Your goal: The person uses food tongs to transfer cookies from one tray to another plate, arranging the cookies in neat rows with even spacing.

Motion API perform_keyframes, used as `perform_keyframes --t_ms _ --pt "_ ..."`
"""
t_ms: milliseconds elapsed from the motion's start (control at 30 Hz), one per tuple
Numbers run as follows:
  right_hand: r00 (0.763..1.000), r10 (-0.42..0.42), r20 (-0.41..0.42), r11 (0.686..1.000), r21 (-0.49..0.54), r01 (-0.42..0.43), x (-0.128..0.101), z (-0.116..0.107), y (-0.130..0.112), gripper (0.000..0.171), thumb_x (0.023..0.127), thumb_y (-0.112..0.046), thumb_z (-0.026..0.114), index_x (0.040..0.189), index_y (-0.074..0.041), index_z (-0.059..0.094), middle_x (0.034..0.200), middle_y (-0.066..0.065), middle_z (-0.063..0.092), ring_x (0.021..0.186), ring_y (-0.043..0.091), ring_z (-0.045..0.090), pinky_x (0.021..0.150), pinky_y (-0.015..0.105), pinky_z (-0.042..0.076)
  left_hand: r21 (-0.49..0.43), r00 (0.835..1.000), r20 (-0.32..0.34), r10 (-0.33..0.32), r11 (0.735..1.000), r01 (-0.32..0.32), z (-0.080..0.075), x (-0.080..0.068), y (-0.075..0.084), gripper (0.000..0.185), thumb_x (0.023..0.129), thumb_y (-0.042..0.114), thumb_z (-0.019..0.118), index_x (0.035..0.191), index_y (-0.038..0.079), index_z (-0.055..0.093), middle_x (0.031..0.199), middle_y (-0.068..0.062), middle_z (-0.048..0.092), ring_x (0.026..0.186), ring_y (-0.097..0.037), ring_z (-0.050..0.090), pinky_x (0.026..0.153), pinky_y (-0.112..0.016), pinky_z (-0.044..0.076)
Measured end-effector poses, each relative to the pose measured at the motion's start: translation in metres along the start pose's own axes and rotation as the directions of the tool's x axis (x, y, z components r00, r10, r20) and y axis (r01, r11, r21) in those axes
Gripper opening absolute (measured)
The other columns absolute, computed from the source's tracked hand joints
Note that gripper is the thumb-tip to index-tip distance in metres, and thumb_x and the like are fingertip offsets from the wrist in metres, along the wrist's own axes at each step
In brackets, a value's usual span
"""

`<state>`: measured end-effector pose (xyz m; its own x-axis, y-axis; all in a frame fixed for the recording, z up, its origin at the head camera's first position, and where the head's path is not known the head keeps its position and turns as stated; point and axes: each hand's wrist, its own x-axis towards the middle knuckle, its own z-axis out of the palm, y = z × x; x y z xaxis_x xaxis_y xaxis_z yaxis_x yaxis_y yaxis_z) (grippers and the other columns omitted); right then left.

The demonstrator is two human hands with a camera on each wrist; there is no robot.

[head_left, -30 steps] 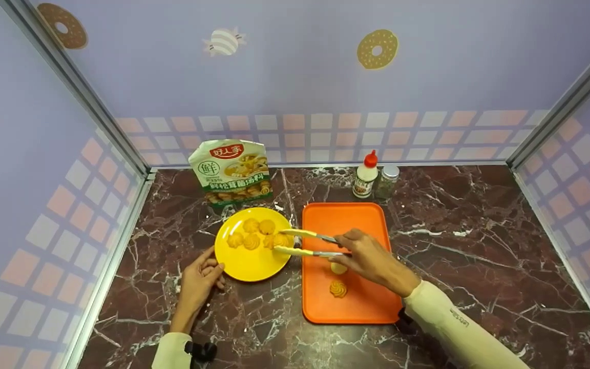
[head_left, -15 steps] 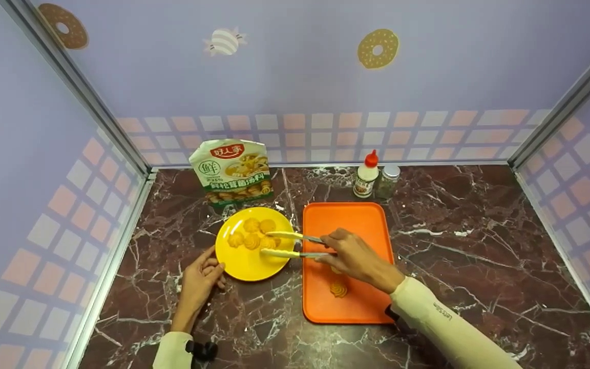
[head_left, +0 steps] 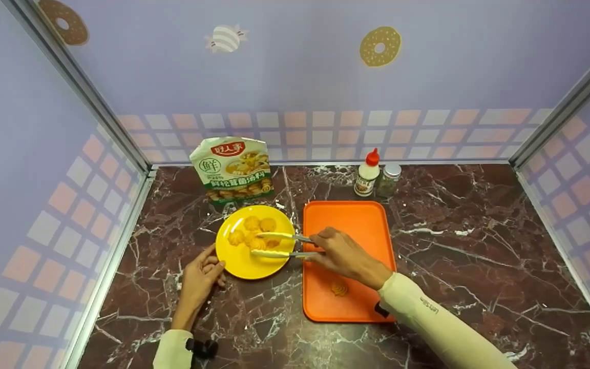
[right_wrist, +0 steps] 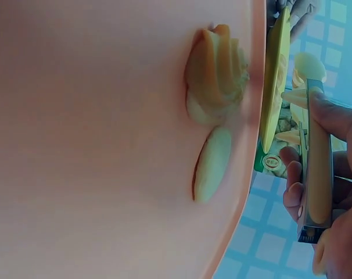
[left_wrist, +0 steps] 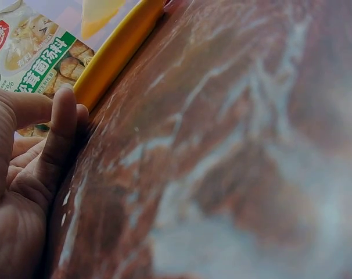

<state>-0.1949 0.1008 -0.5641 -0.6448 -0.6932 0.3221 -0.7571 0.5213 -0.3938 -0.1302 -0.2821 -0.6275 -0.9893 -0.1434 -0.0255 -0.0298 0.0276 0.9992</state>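
My right hand (head_left: 343, 253) grips a pair of tongs (right_wrist: 319, 168) with pale yellow tips. The tips lie over the yellow plate (head_left: 244, 266), on either side of a swirl cookie (head_left: 257, 243). Several more golden swirl cookies (head_left: 235, 237) sit around it, partly covered by the tongs. At the plate's left rim, my left hand (head_left: 198, 279) pinches the edge between thumb and fingers. An orange tray (head_left: 346, 218) lies under my right forearm. On it are one swirl cookie (right_wrist: 215, 75) and a pale oval piece (right_wrist: 212, 165); my hand hides the latter in the head view.
Behind the plate stands a green and white food pouch (head_left: 233, 169). A red-capped squeeze bottle (head_left: 366, 177) and a glass jar with a silver lid (head_left: 388, 180) stand behind the tray. Walls enclose the dark marbled tabletop (head_left: 479, 256) at the back and sides.
My right hand and the tongs have moved left, carrying the tips from the plate's right side toward its middle, and a cookie has shifted left with them. The left hand stays at the rim.
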Motion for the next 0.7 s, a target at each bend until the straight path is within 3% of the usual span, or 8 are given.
perform_keyframes --t_ms 367,700 --pt "1.000 -0.012 0.012 1.000 0.010 0.012 0.011 0.010 -0.007 0.036 0.102 -0.030 0.083 0.124 -0.003 0.079 0.092 0.010 0.070 0.082 0.019 0.059 0.067 0.034 0.057 0.001 1.000 -0.005 -0.002 1.000 0.002 0.001 0.001 0.001 0.061 0.102 -0.012 0.069 0.159 -0.011 0.049 0.099 -0.027 0.067 0.061 -0.017 0.067 0.053 -0.028 0.062" --pt "0.999 -0.005 0.053 1.000 -0.024 0.007 0.023 0.019 -0.015 0.030 0.101 -0.033 0.083 0.104 -0.004 0.075 0.092 0.006 0.070 0.080 0.019 0.062 0.066 0.033 0.057 0.002 1.000 -0.006 -0.011 1.000 0.011 0.002 0.001 0.001 0.061 0.102 -0.011 0.069 0.160 -0.011 0.049 0.099 -0.026 0.067 0.062 -0.017 0.067 0.053 -0.028 0.062"
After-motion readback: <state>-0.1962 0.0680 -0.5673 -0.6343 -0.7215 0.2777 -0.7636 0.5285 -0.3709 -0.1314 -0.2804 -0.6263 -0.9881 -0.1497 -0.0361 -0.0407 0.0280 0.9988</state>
